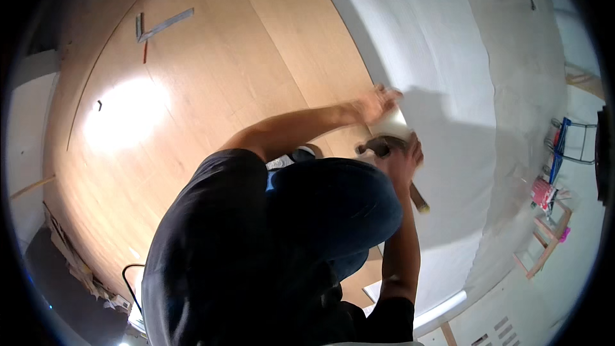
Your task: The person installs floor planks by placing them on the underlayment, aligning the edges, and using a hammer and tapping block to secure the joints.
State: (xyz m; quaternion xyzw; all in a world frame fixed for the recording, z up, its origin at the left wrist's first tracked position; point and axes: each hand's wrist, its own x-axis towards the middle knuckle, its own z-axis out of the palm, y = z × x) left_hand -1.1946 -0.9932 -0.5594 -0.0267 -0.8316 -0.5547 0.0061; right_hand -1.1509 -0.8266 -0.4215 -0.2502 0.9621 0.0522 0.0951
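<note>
My right hand (403, 159) is wrapped round a hammer (418, 198). Its dark head points left, and the handle runs down toward a yellowish end. Just beyond it, my left hand (377, 104) has curled fingers at the upper end of a small white piece (395, 123), blurred by motion. The hammer head lies close to that piece; whether they touch I cannot tell. Both hands are over the edge where wood-look floor planks (269, 77) meet a pale grey underlay sheet (442, 173). My bent knee (339, 198) hides part of the planks.
An L-shaped metal square (168, 24) and a thin red stick (145, 52) lie on the planks at far left. Along the right stand a blue folding cart (561, 147), a red-and-white package (543, 192) and a wooden frame (546, 243). A white roll (442, 309) lies near right.
</note>
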